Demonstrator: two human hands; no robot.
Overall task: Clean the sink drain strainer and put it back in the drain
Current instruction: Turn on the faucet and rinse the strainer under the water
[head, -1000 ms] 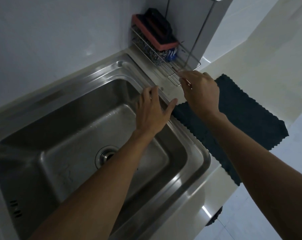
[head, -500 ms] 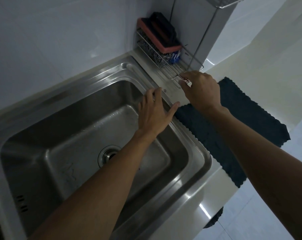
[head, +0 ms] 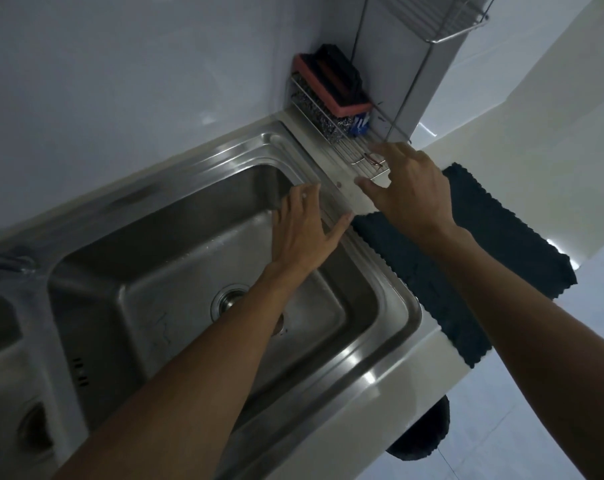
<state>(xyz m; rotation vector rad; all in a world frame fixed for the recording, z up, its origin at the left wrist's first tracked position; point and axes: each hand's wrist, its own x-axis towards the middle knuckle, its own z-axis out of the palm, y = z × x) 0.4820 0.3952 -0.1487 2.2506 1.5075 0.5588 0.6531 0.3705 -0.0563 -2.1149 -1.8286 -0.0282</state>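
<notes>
Where the floor of the sink (head: 175, 220) dips lowest, the drain (head: 226, 301) shows as a metal ring around a dark opening, its right half hidden under the left forearm. Whether the strainer sits inside it cannot be told from this view.

At about 1 o'clock from the drain, the left hand (head: 302, 237) hovers over the basin's far right corner. Its fingers are straight and close together, its thumb is spread toward the rim, and it holds nothing.

Farther out along the same 1 o'clock line, the right hand (head: 414, 192) lies over the near end of a wire rack (head: 354, 150). Its fingers reach across the wires, its thumb is stretched wide, and nothing is gripped.

At the rack's far end a red-and-black sponge (head: 331, 84) rests on a steel scourer (head: 328, 124), with a blue item (head: 361, 124) beside them.

At 3 o'clock from the basin, a dark cloth (head: 501, 244) lies flat on the pale counter (head: 570, 109), with the right forearm crossing above it.

At 8 o'clock a second basin (head: 26, 375) adjoins the first.

A wire shelf (head: 442, 15) hangs at 1 o'clock, high on the wall.
</notes>
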